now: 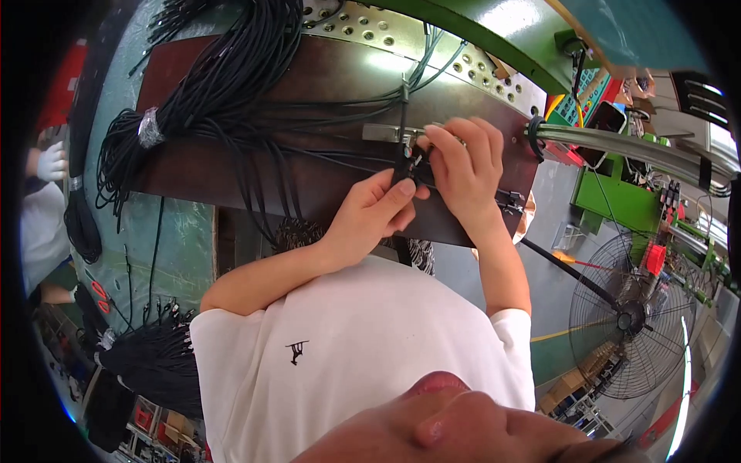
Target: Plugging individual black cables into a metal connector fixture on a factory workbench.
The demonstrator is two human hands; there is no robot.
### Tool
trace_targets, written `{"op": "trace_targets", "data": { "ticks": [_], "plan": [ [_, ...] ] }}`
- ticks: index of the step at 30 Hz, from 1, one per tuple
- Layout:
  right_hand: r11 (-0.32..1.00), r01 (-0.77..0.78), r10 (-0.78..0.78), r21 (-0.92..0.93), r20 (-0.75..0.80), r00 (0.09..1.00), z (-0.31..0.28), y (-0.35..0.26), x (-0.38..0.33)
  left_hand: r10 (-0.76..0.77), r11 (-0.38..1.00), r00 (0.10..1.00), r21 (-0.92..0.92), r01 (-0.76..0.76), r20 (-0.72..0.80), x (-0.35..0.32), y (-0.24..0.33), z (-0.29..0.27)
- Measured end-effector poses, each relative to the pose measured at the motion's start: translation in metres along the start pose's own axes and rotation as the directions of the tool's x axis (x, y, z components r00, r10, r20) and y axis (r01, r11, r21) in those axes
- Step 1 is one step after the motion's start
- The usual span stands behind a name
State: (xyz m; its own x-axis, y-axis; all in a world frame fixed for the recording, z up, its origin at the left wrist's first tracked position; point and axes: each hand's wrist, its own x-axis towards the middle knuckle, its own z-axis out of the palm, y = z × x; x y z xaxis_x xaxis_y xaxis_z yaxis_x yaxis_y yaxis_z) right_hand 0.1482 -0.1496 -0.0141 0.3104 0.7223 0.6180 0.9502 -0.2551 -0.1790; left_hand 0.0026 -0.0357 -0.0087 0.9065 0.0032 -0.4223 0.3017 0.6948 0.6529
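In front of my chest, my left hand (378, 202) is closed, its thumb pressed on a small black cable connector (404, 179). My right hand (469, 166) reaches in from the other side with curled fingers. Its fingertips meet close to the connector, and what they pinch is hidden. Beside them, a small metal fixture (380, 133) is fixed to the dark brown tabletop (324, 181). Thin black cables (324, 158) run across the board toward my hands from a thick black bundle (239, 65) bound with clear wrap (150, 129).
A perforated metal strip (370, 29) and a green beam (494, 35) border the far side. A metal rail (617, 137) and a large fan (631, 316) stand at right. Red-handled scissors (99, 292) and more cable bundles (147, 359) lie at left, where a co-worker's gloved hand (52, 162) shows.
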Motion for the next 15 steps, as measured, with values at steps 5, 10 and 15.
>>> {"op": "trace_targets", "data": {
  "ticks": [5,10,15],
  "plan": [
    [0.996,-0.012,0.014,0.091,-0.022,1.0,0.005,0.008,-0.003,0.148,0.987,0.979,0.083,-0.137,-0.141,-0.007,-0.002,-0.004],
    [0.973,-0.019,-0.037,0.228,0.236,0.971,0.004,-0.001,0.003,0.029,0.987,0.993,-0.156,-0.047,-0.115,-0.002,0.008,-0.006],
    [0.991,0.016,-0.072,0.134,0.423,0.903,-0.004,-0.006,0.027,0.046,0.981,0.996,-0.186,-0.06,-0.078,-0.003,0.006,-0.008]
  ]
}}
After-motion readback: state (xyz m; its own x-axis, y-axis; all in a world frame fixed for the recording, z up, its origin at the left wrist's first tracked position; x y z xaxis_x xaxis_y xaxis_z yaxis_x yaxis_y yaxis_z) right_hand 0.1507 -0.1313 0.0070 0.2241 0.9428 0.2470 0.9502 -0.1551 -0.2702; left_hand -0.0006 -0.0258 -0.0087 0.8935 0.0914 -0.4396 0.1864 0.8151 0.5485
